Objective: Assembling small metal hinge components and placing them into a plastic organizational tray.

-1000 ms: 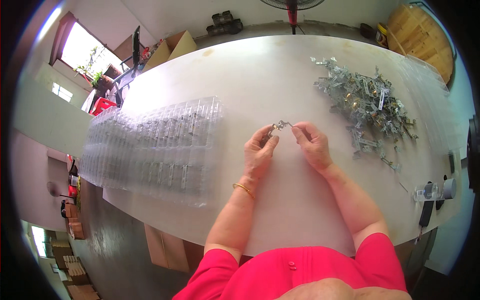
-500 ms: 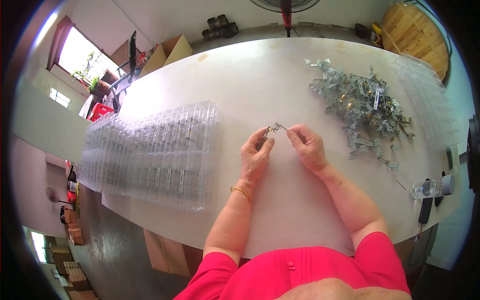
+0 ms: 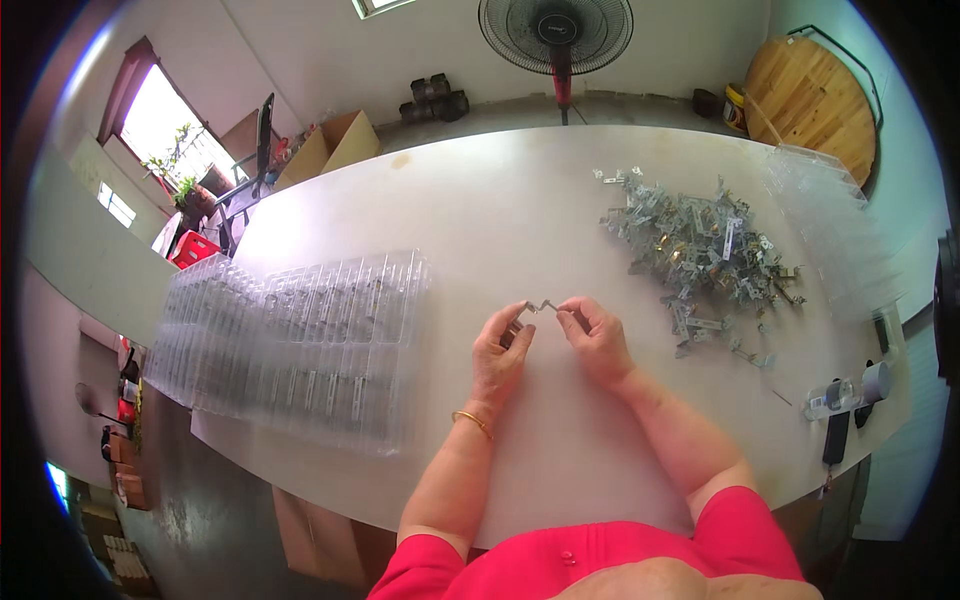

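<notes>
Both hands meet over the middle of the table, with a small bent metal bracket (image 3: 541, 305) between their fingertips. My left hand (image 3: 500, 352), a gold bangle (image 3: 472, 424) on its wrist, is closed round the bracket's left part, which its fingers mostly hide. The thumb and forefinger of my right hand (image 3: 597, 342) pinch the bracket's right end. To the right lies a loose heap of similar grey metal brackets (image 3: 690, 240), a few with brass-coloured parts. On the left, clear plastic trays (image 3: 385, 425) hold rows of slim metal pieces in their slots.
More clear plastic trays (image 3: 835, 240) sit along the table's right edge. A clear bottle with a grey cap (image 3: 874, 382) lies near a black strap-like object (image 3: 835, 436). Behind the table (image 3: 480, 180) stand a fan (image 3: 557, 30), a cardboard box (image 3: 345, 142) and a round wooden board (image 3: 815, 105).
The view has tilted up, so table and hands appear lower and more of the fan shows. Both hands still hold the bracket, its visible part now looking smaller between the fingertips.
</notes>
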{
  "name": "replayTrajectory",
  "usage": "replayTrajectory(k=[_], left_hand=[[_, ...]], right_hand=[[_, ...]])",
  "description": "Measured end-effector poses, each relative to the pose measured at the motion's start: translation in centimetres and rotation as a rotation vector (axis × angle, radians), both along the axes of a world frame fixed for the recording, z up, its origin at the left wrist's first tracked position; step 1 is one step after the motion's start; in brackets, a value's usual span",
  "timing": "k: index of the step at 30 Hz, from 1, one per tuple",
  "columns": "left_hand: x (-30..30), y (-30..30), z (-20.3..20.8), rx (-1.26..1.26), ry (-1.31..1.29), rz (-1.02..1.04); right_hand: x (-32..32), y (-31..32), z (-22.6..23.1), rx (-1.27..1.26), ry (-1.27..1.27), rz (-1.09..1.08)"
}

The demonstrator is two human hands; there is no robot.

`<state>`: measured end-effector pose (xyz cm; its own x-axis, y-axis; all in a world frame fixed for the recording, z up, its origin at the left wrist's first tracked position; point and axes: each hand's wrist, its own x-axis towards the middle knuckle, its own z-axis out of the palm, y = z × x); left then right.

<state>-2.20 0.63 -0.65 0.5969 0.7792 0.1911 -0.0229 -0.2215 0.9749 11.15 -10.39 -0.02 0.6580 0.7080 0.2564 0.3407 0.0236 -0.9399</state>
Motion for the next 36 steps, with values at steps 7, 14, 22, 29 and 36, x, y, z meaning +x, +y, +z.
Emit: replayTrajectory(k=[7, 14, 22, 29, 36], left_hand=[[0.0, 0.0, -0.1, 0.032, -0.037, -0.012], [0.0, -0.1, -0.1, 0.19, 0.039, -0.06], [-0.3, -0.3, 0.2, 0.156, 0.015, -0.077], [-0.1, -0.9, 0.1, 0.187, 0.039, -0.185], [-0.3, -0.6, 0.1, 0.008, 0.063, -0.217]], right_hand=[[0.1, 0.0, -0.1, 0.004, 0.006, 0.044], [1.2, -0.4, 0.7, -0.047, 0.424, 0.315], [2.4, -0.3, 1.0, 0.053, 0.663, 0.396], [3.3, -0.5, 0.5, 0.009, 0.735, 0.398], [2.8, 0.0, -0.6, 0.297, 0.665, 0.242]])
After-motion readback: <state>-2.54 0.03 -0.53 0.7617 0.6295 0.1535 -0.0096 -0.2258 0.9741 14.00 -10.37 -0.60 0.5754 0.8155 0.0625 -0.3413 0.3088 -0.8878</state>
